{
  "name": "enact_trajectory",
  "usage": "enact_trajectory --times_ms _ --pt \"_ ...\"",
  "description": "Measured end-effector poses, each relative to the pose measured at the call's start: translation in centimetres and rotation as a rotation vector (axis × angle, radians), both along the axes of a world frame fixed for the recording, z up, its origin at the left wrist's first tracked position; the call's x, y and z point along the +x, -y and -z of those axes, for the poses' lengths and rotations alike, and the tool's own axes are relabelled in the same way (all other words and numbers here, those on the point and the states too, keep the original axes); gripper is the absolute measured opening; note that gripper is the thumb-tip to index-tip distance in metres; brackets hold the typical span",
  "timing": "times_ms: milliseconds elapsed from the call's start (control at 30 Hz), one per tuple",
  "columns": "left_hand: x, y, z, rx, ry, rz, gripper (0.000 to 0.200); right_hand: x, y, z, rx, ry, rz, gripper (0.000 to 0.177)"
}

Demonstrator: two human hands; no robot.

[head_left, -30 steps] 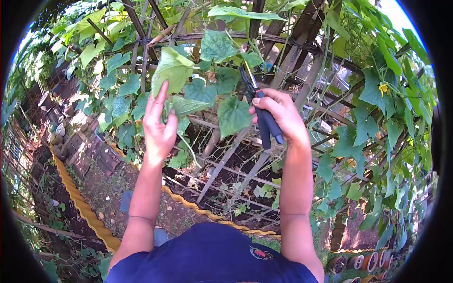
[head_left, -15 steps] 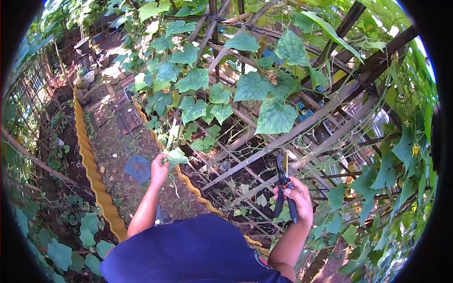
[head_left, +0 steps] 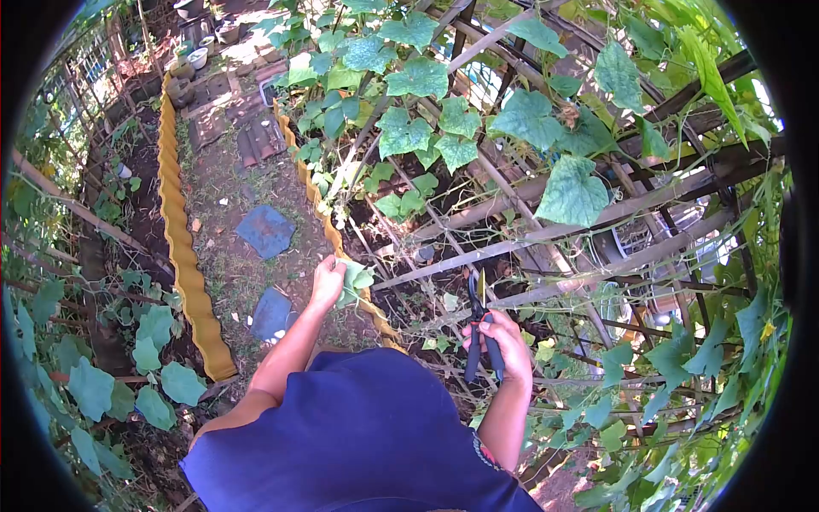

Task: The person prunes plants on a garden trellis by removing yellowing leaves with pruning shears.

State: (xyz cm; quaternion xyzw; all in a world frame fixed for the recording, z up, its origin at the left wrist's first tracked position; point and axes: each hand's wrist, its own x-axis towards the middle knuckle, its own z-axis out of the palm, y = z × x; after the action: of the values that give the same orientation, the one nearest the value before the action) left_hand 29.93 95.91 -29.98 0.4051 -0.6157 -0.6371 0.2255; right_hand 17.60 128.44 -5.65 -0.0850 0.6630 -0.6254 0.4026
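My left hand (head_left: 326, 283) is closed on a cut-looking piece of vine with pale green leaves (head_left: 353, 282), held over the yellow wavy edging beside the path. In my right hand (head_left: 503, 340) is a pair of pruning shears (head_left: 480, 328) with dark handles; the blades are parted and point away from me. The shears are in front of the slanting bamboo poles (head_left: 512, 247) of a trellis, apart from any stem that I can make out. Large green vine leaves (head_left: 573, 189) hang on the trellis ahead and to the right.
A dirt path between yellow wavy edgings (head_left: 189, 273) runs ahead on the left. Two bluish flat slabs (head_left: 265, 231) lie on it, with brown tiles (head_left: 247, 143) and pots (head_left: 198, 58) farther on. Leafy plants (head_left: 92, 388) grow at the lower left.
My left hand has moved right and slightly down in view, still with the leafy vine. My right hand has shifted left with the shears. The whole view has turned, showing a second slab.
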Motion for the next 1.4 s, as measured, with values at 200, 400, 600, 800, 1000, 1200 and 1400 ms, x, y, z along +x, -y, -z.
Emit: enact_trajectory --times_ms 200,400,600,800,1000,1200,1400 --pt "-4.2 3.1 -6.2 -0.443 -0.037 -0.093 0.044 -0.6 0.5 1.5 -0.019 0.042 -0.033 0.025" --pt "-10.7 4.1 -19.5 -1.065 0.148 0.116 0.064 -1.3 2.1 2.9 -0.044 0.099 -0.068 0.029" --pt "-14.8 8.0 -19.0 -1.039 0.066 -0.128 0.023 -2.7 5.3 3.9 -0.049 0.092 -0.139 0.031" --pt "-13.1 9.7 -15.9 -0.872 0.040 -0.199 0.020 -5.5 12.5 4.1 -0.076 -0.009 -0.206 0.027" --pt "-12.7 11.8 -15.3 -0.739 -0.009 -0.163 0.019 -8.5 22.3 4.4 -0.100 0.011 -0.192 0.026" --pt "-12.8 13.6 -15.6 -0.708 -0.020 -0.154 0.019 -11.9 29.6 5.8 -0.004 -0.053 -0.027 0.030" --pt "-13.0 15.1 -15.5 -0.683 -0.039 -0.128 0.019 -13.6 31.2 5.9 0.013 -0.140 0.031 0.032"
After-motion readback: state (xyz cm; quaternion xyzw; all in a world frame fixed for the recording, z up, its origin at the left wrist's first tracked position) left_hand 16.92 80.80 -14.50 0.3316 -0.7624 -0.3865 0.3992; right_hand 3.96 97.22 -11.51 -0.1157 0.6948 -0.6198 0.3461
